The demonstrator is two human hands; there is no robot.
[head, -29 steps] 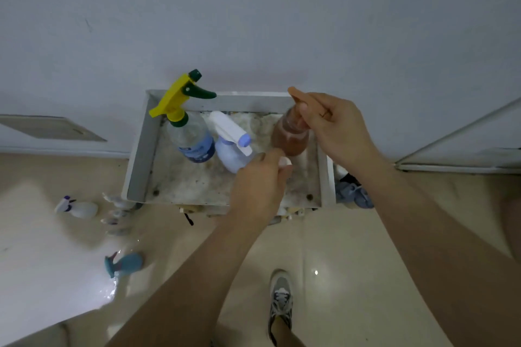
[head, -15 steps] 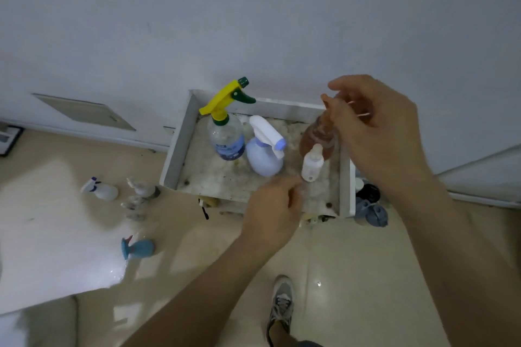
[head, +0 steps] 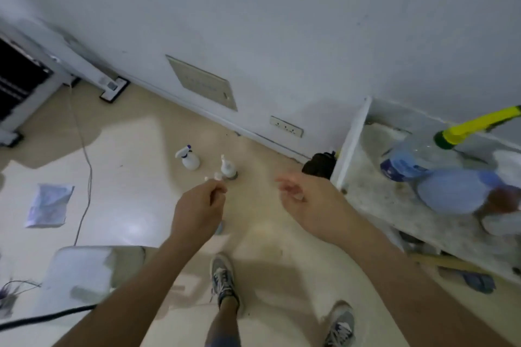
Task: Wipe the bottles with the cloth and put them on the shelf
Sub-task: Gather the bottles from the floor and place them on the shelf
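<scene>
Loosely, both hands hang out over the floor and grasp nothing: the left hand point(head: 197, 214) has its fingers curled in slackly, and the right hand point(head: 307, 201) is released, its fingers spread and blurred. Just beyond the left hand's fingertips, on the floor, stand a small white bottle point(head: 227, 168) and, a little to its left, a white spray bottle point(head: 189, 158), both upright. To the right of the right hand is the shelf point(head: 351, 136), which carries a yellow-triggered spray bottle point(head: 414, 159) and, touching it in front, a pale blue spray bottle point(head: 451, 191); further things at the frame's edge are too blurred to name. Well to the left, a crumpled pale sheet point(head: 49, 204) lies flat on the floor; cloth or paper, I cannot tell.
</scene>
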